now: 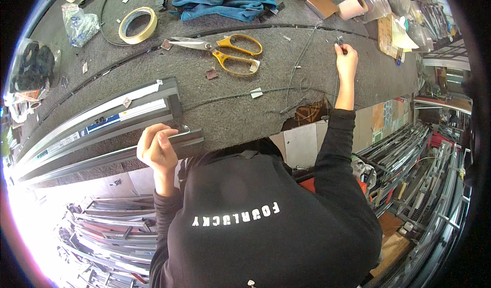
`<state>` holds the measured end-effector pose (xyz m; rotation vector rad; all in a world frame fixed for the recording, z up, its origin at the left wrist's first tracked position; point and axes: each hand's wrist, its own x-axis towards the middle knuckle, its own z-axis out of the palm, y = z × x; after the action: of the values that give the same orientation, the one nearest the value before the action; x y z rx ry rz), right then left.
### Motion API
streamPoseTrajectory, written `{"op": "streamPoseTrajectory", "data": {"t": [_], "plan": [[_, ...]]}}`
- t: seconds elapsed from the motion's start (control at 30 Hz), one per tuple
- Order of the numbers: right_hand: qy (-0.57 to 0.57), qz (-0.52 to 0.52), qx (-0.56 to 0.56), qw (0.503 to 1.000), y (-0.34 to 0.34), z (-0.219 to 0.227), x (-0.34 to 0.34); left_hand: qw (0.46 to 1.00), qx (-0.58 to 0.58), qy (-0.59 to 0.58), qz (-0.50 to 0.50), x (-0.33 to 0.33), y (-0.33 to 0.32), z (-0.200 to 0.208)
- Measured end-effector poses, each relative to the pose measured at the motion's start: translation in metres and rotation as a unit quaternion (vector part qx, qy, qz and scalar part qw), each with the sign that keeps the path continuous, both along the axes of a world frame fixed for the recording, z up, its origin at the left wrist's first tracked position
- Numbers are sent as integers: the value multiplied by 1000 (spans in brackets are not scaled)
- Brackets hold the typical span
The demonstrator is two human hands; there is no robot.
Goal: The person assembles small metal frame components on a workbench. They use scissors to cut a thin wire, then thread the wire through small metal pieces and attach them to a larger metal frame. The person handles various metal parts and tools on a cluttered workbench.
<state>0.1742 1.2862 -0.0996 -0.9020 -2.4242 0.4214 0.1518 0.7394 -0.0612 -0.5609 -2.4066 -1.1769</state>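
Note:
My left hand (157,147) is closed, fingers curled, at the end of a dark metal profile (186,141) near the table's front edge. A thin, shiny bit shows beside its fingertips; I cannot make out what it is. Farther right, my right hand (346,63) reaches over the table with thumb and fingers pinched on a small dark piece (338,40), too small to name. A thin grey cord (299,65) lies loosely on the carpeted tabletop (230,119) to the left of that hand. Between the hands, farther back, lie yellow-handled scissors (225,52), blades apart.
More long profiles (148,91) lie at the left. Behind are a tape roll (138,26), a teal cloth (225,1) and a clear plastic bag (79,25). A brown block (321,6) and a pinkish roll (353,7) sit back right. A ragged hole (307,115) breaks the front edge.

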Motion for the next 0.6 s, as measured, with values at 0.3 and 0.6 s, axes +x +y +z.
{"op": "streamPoseTrajectory", "data": {"t": [0.3, 0.6], "plan": [[-70, 310, -285, 904, -157, 184, 34, 924, 110, -90, -354, -6, 90, 61], [213, 700, -337, 593, -177, 281, 113, 852, 69, -51, -516, 0, 161, 75]]}}
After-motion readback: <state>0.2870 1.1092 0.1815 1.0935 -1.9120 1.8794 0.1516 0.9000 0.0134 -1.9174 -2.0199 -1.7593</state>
